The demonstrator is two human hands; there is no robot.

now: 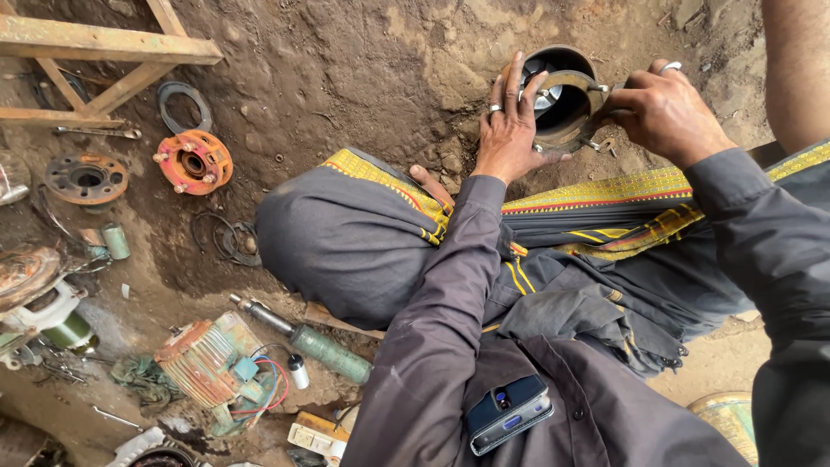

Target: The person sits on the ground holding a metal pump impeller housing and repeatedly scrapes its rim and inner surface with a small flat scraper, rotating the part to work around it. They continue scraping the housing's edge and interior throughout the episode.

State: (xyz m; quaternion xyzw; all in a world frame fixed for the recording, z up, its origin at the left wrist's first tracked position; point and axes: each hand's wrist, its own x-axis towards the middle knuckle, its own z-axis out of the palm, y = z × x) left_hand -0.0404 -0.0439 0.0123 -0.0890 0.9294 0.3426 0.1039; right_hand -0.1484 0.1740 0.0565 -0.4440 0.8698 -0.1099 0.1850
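A round metal motor housing (562, 95) with a flanged rim and protruding bolts stands on the dirt ground in front of my knees. My left hand (512, 125), with a ring on one finger, lies flat against the housing's left rim, fingers spread. My right hand (664, 112), also ringed, is closed around a small tool or bolt at the right side of the flange. My legs are wrapped in dark grey cloth with a yellow patterned border (605, 195).
On the left lie an orange flanged end cover (194, 162), a rusty disc (86, 178), a rubber gasket ring (183, 105), a shaft with green rotor (311, 342), a ribbed motor body with coloured wires (212, 363) and a wooden frame (104, 43). A phone (510, 412) sits in my shirt pocket.
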